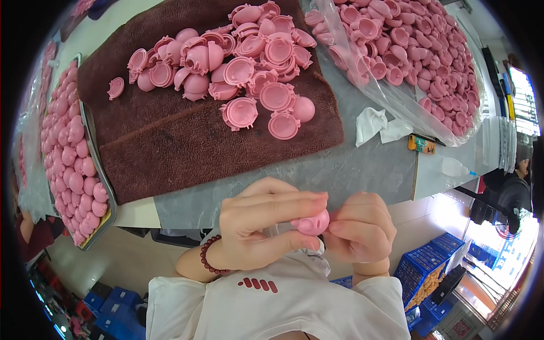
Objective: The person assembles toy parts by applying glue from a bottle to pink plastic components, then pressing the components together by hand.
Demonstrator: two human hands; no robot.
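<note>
My left hand (263, 224), with a dark red bead bracelet at its wrist, pinches a small round pink plastic piece (313, 223) between thumb and fingers, just off the table's near edge. My right hand (362, 228) is curled closed against the piece's right side; whatever its fingers may hold is hidden. Beyond my hands a brown towel (221, 150) lies on the table. On it is a loose heap of pink half-shells (239, 72), some hollow side up and some dome up. A lone pink half-shell (116, 88) lies left of the heap.
At the left stands a tray (111, 211) filled with rounded pink pieces. A clear plastic bag (391, 102) of pink half-shells lies far right, with white cloths (371, 126), a small orange-and-green object (421, 144) and a clear bottle (455, 167) nearby. Blue crates (419, 266) stand below right.
</note>
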